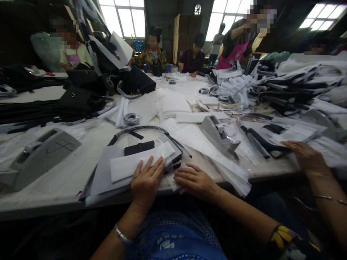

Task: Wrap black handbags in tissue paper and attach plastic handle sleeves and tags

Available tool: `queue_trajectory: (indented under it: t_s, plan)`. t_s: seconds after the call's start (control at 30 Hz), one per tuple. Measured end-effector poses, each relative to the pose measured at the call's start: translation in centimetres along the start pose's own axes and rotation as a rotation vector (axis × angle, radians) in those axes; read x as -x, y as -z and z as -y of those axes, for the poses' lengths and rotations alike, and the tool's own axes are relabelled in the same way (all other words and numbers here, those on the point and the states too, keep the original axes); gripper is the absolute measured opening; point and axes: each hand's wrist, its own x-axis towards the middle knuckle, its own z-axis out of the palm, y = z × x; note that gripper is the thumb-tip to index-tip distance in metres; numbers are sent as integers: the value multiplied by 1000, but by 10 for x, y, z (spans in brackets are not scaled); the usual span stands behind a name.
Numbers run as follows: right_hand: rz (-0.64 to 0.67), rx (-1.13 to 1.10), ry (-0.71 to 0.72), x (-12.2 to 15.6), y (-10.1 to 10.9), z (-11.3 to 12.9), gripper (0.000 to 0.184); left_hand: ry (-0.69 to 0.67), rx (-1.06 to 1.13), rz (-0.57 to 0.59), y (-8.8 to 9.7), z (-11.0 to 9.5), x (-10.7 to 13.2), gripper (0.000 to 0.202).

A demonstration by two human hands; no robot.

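Observation:
My left hand [146, 180] lies flat with fingers stretched on a white foam sheet [135, 164] folded over a flat black bag part [139, 147]. That part has a curved black strap [141, 129] and rests on a grey sheet near the table's front edge. My right hand [195, 180] lies just right of it, open, fingers pointing left and touching a white scrap by the part's corner. Neither hand grips anything.
A grey tape dispenser [219, 135] stands right of my hands, and another [40, 151] at the left. A co-worker's hand [306, 155] rests on wrapped black pieces at the right. Black handbags [81, 97], foam sheet stacks [173, 103] and a tape roll [131, 118] lie farther back. Several people sit at the far side.

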Motion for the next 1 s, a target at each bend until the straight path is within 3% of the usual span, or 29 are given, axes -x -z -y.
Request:
queue_trajectory:
  t_s: [0.17,0.33,0.5,0.67,0.8,1.0]
  plan:
    - [-90,-73,-134,-5,-21,17,21,-9,-16,-13,-2,0,1,39]
    - [-237,-123,-223,-8,-26,31,18,-7,-26,-32,-3,-1,-1,37]
    - [-290,-54,-110,-5,-20,54,16,13,-26,-30,-4,-2,-2,37]
    - [-289,-51,-49,-8,2,73,17,12,-15,-20,-6,-2,0,36]
    - [-239,-48,-44,-30,26,65,17,-4,-10,-18,-8,-1,3,38]
    - [-112,-14,-124,-83,44,16,19,-29,14,-58,-9,-1,5,35]
